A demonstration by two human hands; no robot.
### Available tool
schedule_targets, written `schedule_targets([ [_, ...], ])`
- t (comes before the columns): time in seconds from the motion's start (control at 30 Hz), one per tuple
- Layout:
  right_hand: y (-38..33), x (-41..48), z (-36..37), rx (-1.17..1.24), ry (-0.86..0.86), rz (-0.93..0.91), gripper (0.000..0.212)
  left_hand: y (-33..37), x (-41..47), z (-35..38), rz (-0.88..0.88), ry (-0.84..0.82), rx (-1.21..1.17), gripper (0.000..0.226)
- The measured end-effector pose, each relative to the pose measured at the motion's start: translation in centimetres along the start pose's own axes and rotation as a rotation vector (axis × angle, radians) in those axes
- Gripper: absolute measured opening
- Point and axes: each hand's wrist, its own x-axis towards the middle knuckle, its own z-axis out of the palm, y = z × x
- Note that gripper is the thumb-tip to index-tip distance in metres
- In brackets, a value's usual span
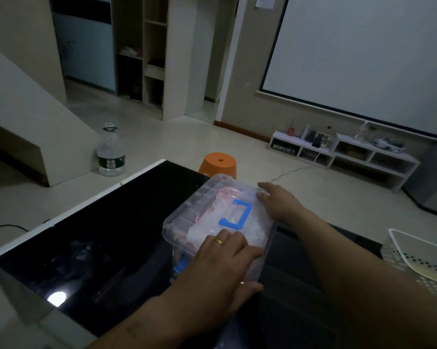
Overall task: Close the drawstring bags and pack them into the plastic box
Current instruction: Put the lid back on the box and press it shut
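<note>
At the centre of the frame, slightly low, the plastic box point(267, 250) stands on the glossy black table point(99, 235) with its clear lid point(187, 210) on top. The drawstring bags point(212, 202) show through it as pale pink and white bundles already inside. Whether every cord is drawn tight cannot be told through the plastic.

The left hand point(222, 263) lies on the near end of the lid, fingers fairly straight and flat, thumb down against the near wall. The right hand point(275, 200) rests on the lid's far right edge with straight fingers, holding nothing. Both press rather than grip.

The step in hand looks like seating the lid. To do it well, the pressure should go onto the rim, not the middle, where the soft bags would spring back. The palms should work round the edge until it sits level all the way. Any fabric or cord caught under the rim should be tucked in first. The blue latch point(181, 264) on the near left side probably needs snapping up last. The blue handle point(247, 210) lies flat and can be left alone.

No writing on the box can be read. The water bottle point(111, 152) on the floor at middle left wears a dark green label, its print too small to make out. A paper on the wall at the top is likewise unreadable.
</note>
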Motion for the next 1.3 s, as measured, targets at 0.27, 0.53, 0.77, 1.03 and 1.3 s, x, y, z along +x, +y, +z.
schedule_targets([
  [0.27, -1.1, 2.4, -0.6, -0.060, -0.088, -0.017, 0.033, 0.8, 0.3, 1.3, 0.007, 0.045, 0.040, 0.052],
  [0.53, 1.9, -1.0, -1.8, -0.017, -0.115, 0.064, 0.027, -1.2, -1.2, -0.6, -0.099, 0.080, 0.105, 0.038],
  [0.77, -0.8, -6.4, -3.4, -0.156, -0.367, 0.015, 0.022, -6.7, -1.0, -4.6, -0.617, -0.020, 0.100, 0.060],
  [1.03, -0.7, -5.5, 0.4, 0.221, -0.137, 0.263, 0.047, -12.4, 0.6, -4.5, -0.918, 0.132, 0.054, 0.054],
  [1.3, -0.5, -5.6, 0.2, 0.423, -0.118, 0.397, 0.043, -12.9, -1.8, -5.3, -1.392, 0.252, -1.035, 0.038],
])
